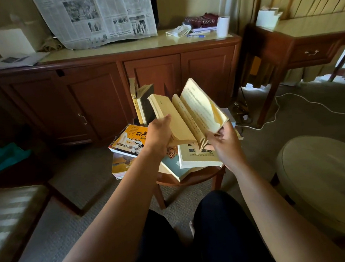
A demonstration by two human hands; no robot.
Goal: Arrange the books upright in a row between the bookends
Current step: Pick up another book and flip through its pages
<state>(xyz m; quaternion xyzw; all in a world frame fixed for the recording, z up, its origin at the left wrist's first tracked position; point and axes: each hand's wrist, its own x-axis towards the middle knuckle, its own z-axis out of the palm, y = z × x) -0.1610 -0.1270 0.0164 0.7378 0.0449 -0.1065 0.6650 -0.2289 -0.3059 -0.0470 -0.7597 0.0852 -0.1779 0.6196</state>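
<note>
I hold a yellowed paperback (188,113) open above the small round wooden table (191,178). My left hand (159,135) grips its left half, and my right hand (225,142) holds its right edge with pages fanning. Behind it two books (142,104) stand upright at the table's back; any bookend there is hidden. Lying flat beneath are an orange-covered book (127,140), a white book with English lettering (198,159), a teal one (173,169) and another (120,166) at the left edge.
A long wooden sideboard (106,90) stands behind the table, with a newspaper (96,17) and a paper roll (223,26) on top. A round cushioned stool (319,177) is at right, a side table (304,39) beyond, a striped seat (13,222) at left. My legs are below.
</note>
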